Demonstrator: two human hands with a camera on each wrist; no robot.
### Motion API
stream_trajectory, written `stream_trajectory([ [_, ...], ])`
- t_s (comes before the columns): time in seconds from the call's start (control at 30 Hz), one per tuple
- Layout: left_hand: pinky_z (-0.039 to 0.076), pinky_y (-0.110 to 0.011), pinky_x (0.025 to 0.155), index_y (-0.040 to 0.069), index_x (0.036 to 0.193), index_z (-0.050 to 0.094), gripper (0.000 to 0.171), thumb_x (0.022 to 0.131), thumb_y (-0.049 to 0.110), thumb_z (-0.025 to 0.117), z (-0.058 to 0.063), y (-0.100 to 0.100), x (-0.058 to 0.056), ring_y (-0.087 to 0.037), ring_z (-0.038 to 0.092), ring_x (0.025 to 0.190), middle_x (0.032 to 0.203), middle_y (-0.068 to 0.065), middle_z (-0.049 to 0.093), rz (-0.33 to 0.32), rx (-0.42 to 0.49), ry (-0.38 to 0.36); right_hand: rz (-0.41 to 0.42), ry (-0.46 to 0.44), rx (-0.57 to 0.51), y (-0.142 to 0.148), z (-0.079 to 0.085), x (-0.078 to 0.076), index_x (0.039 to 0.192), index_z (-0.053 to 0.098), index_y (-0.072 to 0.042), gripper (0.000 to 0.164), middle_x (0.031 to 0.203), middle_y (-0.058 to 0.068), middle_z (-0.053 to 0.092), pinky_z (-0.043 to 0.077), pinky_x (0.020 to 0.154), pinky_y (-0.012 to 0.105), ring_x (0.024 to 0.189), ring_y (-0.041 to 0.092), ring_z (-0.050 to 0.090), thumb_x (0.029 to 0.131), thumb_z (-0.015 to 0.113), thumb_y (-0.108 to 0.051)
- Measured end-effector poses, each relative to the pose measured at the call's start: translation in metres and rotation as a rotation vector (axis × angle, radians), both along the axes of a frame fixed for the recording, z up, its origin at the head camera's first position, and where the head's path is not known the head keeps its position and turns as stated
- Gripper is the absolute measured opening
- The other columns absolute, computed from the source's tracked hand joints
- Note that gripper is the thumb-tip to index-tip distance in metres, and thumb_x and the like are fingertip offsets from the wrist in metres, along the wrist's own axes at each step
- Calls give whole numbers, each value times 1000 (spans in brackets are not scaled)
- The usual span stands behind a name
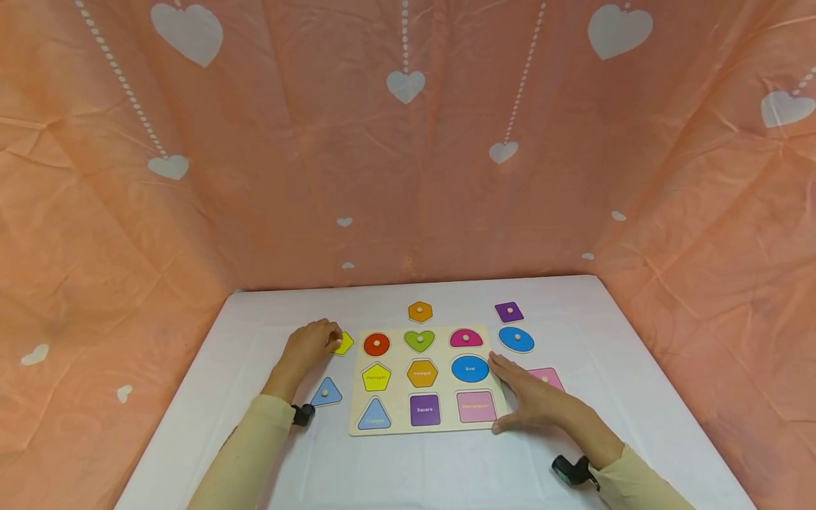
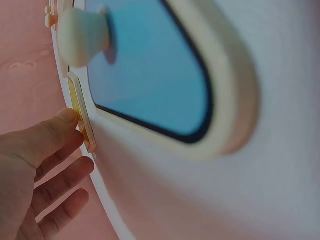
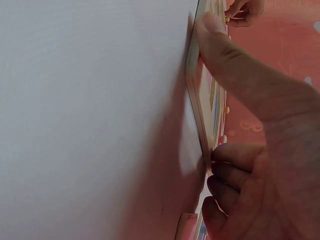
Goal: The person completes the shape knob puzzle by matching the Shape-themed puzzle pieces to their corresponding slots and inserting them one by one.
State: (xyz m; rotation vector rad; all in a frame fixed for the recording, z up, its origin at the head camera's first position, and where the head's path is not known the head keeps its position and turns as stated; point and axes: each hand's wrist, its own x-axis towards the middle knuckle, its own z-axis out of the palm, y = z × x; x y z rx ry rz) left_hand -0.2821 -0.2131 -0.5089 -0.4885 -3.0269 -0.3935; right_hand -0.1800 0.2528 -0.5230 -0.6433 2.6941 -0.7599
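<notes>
My left hand [image 1: 311,343] pinches a yellow pentagon puzzle piece [image 1: 346,343] at the left of a wooden shape board [image 1: 398,397]. In the left wrist view, thumb and forefinger meet on the piece's yellow face, the other fingers loosely bent. My right hand [image 1: 535,397] rests along the board's right edge, thumb at the near corner and fingers spread up the side. A red circle [image 1: 377,345], a green heart [image 1: 419,341] and a magenta semicircle [image 1: 466,338], all knobbed, sit in the board's top row. Labelled coloured shapes fill its lower two rows.
A blue triangle piece [image 1: 326,392] lies by my left wrist. Behind the board is an orange hexagon piece [image 1: 420,312]. To the right lie a purple piece [image 1: 509,312], a blue oval piece [image 1: 516,339] and a pink piece [image 1: 550,377], partly covered by my right hand.
</notes>
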Motion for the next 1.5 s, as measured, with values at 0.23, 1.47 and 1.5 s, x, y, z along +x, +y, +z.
stream_trajectory([
  [0.23, 60, -47, 88, 8, 110, 77, 16, 98, 18, 81, 1, -1, 3, -22, 61, 85, 91, 0, 67, 10, -11, 3, 0, -12, 2, 0, 0, 0, 168, 31, -3, 126, 178, 15, 23, 27, 128, 62, 163, 43, 21, 74, 96, -55],
  [1.47, 58, -39, 79, 15, 100, 77, 9, 95, 22, 80, 14, 41, 36, -15, 55, 76, 89, 6, 65, -128, -83, 67, 16, 11, 7, 0, 6, 1, 167, 33, -1, 125, 176, 17, 26, 30, 127, 63, 161, 44, 24, 73, 96, -56],
  [1.5, 57, -37, 79, 16, 100, 77, 9, 95, 23, 81, 13, 42, 36, -14, 54, 76, 88, 6, 65, -130, -84, 65, 17, 14, 6, 0, 7, 1, 167, 34, -1, 125, 176, 18, 26, 30, 126, 63, 161, 45, 25, 73, 96, -56],
])
